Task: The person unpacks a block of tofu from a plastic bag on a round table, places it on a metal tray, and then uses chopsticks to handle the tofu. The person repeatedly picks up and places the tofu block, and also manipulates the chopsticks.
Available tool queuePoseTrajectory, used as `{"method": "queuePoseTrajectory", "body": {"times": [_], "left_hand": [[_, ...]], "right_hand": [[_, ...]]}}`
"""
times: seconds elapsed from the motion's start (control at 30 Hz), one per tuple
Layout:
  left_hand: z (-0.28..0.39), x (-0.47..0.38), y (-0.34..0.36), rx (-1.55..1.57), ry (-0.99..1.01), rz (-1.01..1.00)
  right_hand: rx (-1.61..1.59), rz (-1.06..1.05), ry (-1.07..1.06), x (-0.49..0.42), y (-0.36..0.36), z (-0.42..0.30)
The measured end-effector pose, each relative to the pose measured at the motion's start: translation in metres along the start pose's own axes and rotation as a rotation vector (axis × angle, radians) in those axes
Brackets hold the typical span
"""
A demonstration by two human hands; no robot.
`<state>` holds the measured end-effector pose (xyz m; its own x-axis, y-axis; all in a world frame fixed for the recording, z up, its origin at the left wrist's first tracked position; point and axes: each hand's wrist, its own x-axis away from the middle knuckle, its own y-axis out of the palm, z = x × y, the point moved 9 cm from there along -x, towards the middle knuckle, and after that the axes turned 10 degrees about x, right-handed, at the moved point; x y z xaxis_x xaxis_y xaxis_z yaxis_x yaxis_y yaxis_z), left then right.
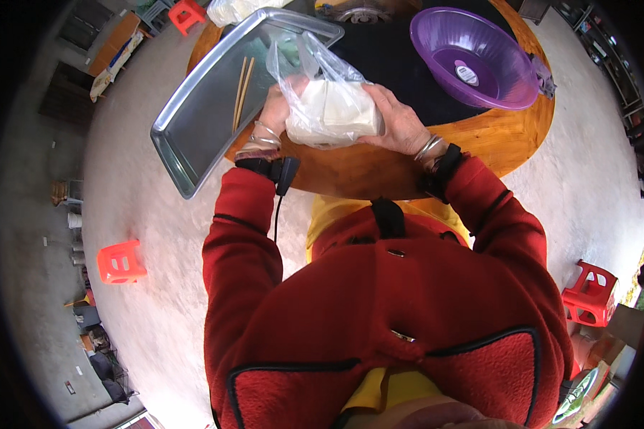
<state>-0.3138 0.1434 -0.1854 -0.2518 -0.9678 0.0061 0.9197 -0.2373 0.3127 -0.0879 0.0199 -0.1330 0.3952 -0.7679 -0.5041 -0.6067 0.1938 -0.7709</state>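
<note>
Between my two hands I hold a clear plastic bag (pixel 314 61) with a stack of thin, off-white square sheets (pixel 349 107) inside, which look like dough wrappers. My left hand (pixel 278 110) grips the bag's left side, its fingers partly hidden behind the plastic. On the right side of the stack, my right hand (pixel 400 120) presses with thumb and fingers. The bag's loose top stands up beyond the sheets. Just left of my left hand is a metal tray (pixel 204 118), on which a pair of wooden chopsticks (pixel 242 94) lies.
A purple plastic basin (pixel 475 59) stands on the round wooden table (pixel 494 142) at right. Another white bagged bundle (pixel 241 9) is at the far edge. The tray overhangs the table's left edge. Red plastic stools (pixel 121 263) stand on the floor on both sides.
</note>
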Motion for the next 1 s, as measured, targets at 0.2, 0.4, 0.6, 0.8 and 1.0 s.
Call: {"method": "queuePoseTrajectory", "body": {"times": [0.2, 0.4, 0.6, 0.8, 1.0], "left_hand": [[0.039, 0.02, 0.023, -0.102, 0.114, -0.262], [0.18, 0.107, 0.014, -0.307, 0.801, 0.416], [0.18, 0.185, 0.143, -0.634, 0.971, 0.036], [0.116, 0.194, 0.241, -0.705, 0.917, -0.296], [0.075, 0.202, 0.236, -0.722, 0.703, -0.323]], "right_hand": [[0.048, 0.035, -0.046, 0.0, -0.019, -0.012], [0.225, 0.569, 0.093, 0.057, -0.155, 0.021], [0.437, 0.773, 1.042, 0.172, -0.253, 0.185], [-0.791, 0.756, 1.097, 0.16, -0.171, 0.197], [-0.962, 0.695, 1.029, 0.181, -0.112, 0.06]]}}
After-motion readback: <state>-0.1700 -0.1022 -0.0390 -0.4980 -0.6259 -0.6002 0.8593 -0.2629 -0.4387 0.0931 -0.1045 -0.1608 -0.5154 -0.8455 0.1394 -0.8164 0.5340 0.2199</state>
